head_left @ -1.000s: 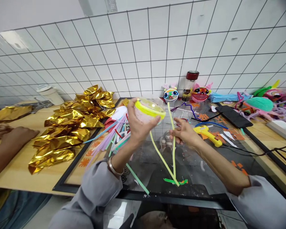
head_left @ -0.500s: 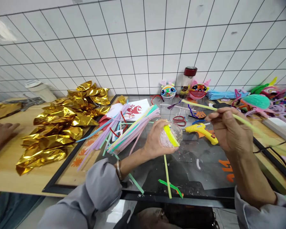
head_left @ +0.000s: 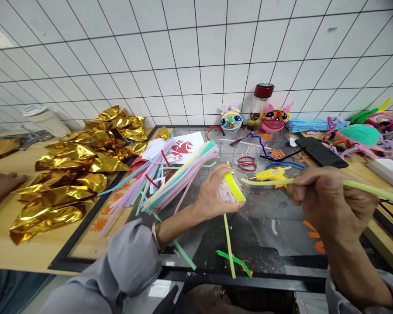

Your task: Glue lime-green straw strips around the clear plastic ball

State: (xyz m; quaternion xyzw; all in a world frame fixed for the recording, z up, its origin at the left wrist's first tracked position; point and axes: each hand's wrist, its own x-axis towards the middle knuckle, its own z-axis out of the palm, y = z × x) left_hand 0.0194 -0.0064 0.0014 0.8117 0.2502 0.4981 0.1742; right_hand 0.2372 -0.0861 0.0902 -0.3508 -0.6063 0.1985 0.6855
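My left hand (head_left: pixel 212 194) is wrapped round a clear round plastic ball (head_left: pixel 227 195) that has a bright yellow pipe-cleaner strip (head_left: pixel 235 187) across it. Pinched in my right hand (head_left: pixel 330 200) is a long pale yellow pipe cleaner (head_left: pixel 373 188). Its left tip reaches close to the ball's right side; whether they touch I cannot tell. Behind that tip lies a yellow glue gun (head_left: pixel 271 174), with red-handled scissors (head_left: pixel 247 164) further back. Below the ball, another pale yellow pipe cleaner (head_left: pixel 229 248) crosses a short green one (head_left: pixel 232 258) on the dark mat.
Bundled pipe cleaners (head_left: pixel 183 179) and crumpled gold foil (head_left: pixel 65 170) spread to the left, where another person's hand (head_left: pixel 3 185) rests. At the back stand two decorated animal-face balls (head_left: pixel 231 120) and a glass bottle (head_left: pixel 258 109). A black phone (head_left: pixel 321 151) lies at right.
My right hand has come lower and closer, bringing the pipe cleaner's tip down from behind the glue gun to beside the ball. My left hand still holds the ball. The view has shifted slightly.
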